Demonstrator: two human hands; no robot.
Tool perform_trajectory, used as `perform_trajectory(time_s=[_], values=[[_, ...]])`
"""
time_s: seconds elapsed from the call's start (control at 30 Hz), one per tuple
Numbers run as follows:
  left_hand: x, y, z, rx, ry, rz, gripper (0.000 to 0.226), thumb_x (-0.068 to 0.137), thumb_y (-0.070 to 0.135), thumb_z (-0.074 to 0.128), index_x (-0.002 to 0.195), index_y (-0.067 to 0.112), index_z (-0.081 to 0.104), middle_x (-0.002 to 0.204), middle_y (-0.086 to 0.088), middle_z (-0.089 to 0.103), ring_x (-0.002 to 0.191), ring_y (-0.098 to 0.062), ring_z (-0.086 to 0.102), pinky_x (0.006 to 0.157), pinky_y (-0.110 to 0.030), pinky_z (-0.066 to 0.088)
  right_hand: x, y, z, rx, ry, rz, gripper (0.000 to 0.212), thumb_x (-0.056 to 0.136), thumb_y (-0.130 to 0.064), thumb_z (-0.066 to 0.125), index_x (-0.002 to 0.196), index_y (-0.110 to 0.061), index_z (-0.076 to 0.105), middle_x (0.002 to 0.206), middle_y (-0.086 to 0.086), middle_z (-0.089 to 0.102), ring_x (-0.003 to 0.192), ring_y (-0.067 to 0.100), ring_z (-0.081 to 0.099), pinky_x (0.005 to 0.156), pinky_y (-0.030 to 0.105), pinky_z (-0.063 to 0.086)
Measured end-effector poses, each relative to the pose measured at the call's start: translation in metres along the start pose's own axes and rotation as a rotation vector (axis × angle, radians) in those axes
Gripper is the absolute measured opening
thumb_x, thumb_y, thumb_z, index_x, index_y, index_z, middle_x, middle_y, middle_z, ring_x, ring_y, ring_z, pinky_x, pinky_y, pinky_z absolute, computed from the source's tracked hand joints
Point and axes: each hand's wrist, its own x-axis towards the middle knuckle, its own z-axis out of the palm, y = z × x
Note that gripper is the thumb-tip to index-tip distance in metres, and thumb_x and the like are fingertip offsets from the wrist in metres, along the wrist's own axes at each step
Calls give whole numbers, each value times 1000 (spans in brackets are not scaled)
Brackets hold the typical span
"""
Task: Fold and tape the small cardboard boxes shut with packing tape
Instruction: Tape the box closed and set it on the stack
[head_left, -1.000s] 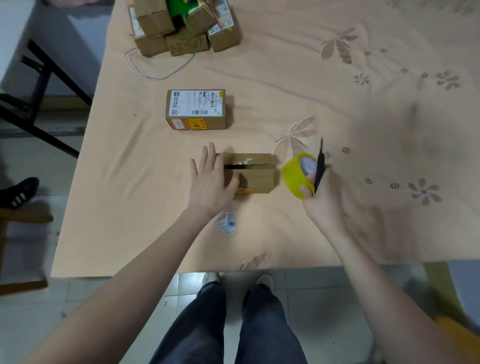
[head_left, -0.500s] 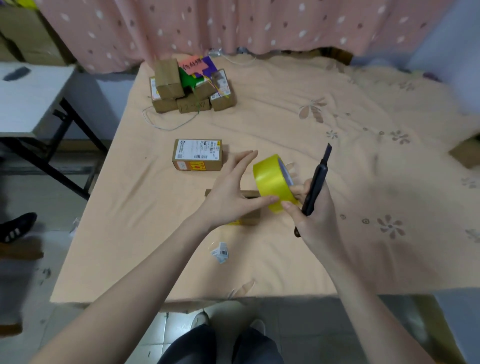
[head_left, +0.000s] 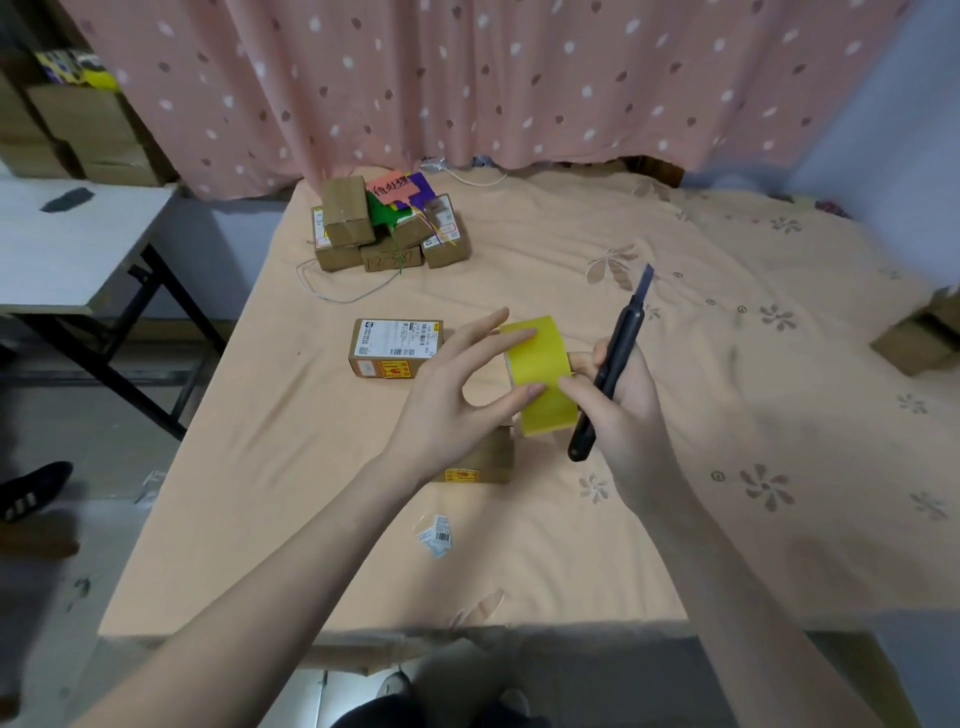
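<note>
both hands meet over the middle of the desk (head_left: 270, 467), which is covered by a peach cloth with a flower pattern. the right hand (head_left: 618, 400) grips a roll of yellow tape (head_left: 540, 374) and, in the same grasp, a black utility knife (head_left: 613, 364) whose blade points up and away from the person. the left hand (head_left: 457, 400) touches the outer face of the roll with thumb and fingers, the fingers fairly straight; whether it pinches a loose end of tape cannot be told.

directly under the hands sits 1 small cardboard box (head_left: 483, 462) on the desk, mostly hidden by the left hand and the roll; a yellow-red sticker shows on its near side. just beyond the left hand lies a second box with a white shipping label (head_left: 397, 348) on top. near the far left corner of the desk stands a pile of small boxes (head_left: 387, 228) with a pink note and green and purple material among them, and a thin cord trails from it. a torn label scrap (head_left: 436, 535) lies on the cloth near the person. a pink dotted curtain (head_left: 467, 78) hangs behind the desk.
</note>
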Motion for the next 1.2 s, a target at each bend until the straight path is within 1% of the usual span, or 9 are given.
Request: perform_trajectory(time_s=[0.23, 0.43, 0.5, 0.6, 0.73, 0.8, 0.9, 1.03, 1.2], values=[[2, 14, 0, 124, 121, 173, 23, 87, 20, 66, 109, 15, 71, 129, -5, 56, 116, -19, 53, 92, -28, 44, 5, -7, 12, 14, 112, 5, 24, 81, -4, 56, 82, -23, 41, 65, -18, 49, 65, 3, 51, 61, 18, 45], [16, 29, -13, -76, 149, -27, 8, 80, 20, 75, 85, 26, 73, 93, 8, 60, 94, -5, 57, 79, -16, 39, 4, -19, 16, -116, 99, -72, 30, 85, 3, 55, 84, -24, 41, 65, -20, 50, 60, 1, 52, 49, 12, 44], [22, 31, -17, -171, 111, -142, 11, 78, 22, 76, 77, 32, 72, 87, 12, 59, 83, -9, 59, 75, -28, 46, 4, -22, 16, -204, 86, -110, 24, 83, -5, 58, 87, -23, 43, 70, -19, 53, 68, 14, 60, 52, 25, 45], [28, 32, -21, -197, 84, -207, 19, 80, 15, 74, 71, 31, 69, 82, 5, 58, 69, -20, 56, 74, -53, 49, 4, -23, 17, -328, 28, -126, 26, 73, -15, 58, 95, -17, 44, 77, -22, 54, 72, 31, 63, 55, 31, 42], [33, 21, -19, 54, 16, -138, 25, 85, 11, 65, 70, 30, 58, 80, 9, 52, 76, -16, 53, 74, -40, 48, 2, -19, 18, -458, -35, -103, 38, 74, -6, 64, 104, -14, 41, 93, -15, 58, 96, 29, 64, 78, 48, 52], [31, 13, -16, 138, 16, -80, 18, 87, 8, 61, 76, 22, 57, 82, 6, 53, 81, -14, 47, 76, -31, 42, 0, -13, 17, -499, -56, -99, 41, 77, -3, 69, 104, -14, 41, 97, -12, 59, 99, 17, 63, 86, 37, 51], [28, 1, -16, 193, 99, -38, 12, 88, 4, 57, 81, 14, 57, 83, 3, 55, 81, -14, 44, 71, -21, 31, -6, -5, 16, -572, -127, -80, 42, 77, -12, 75, 94, -20, 38, 85, -4, 58, 74, 3, 57, 66, 7, 40], [22, -13, -17, 188, 117, -104, 15, 89, 0, 53, 83, 13, 54, 85, 2, 57, 83, -16, 44, 70, -19, 28, -12, 3, 19, -624, -87, -126, 38, 78, -15, 76, 90, -8, 41, 78, 6, 55, 70, 13, 52, 62, 8, 38], [12, -20, -18, 141, 214, -158, 21, 89, -7, 47, 85, 13, 50, 77, 16, 45, 80, -16, 41, 67, -21, 27, -5, 12, 24, -715, -22, -158, 35, 86, -29, 67, 89, -12, 37, 64, -7, 47, 61, 14, 49, 55, 18, 35]])
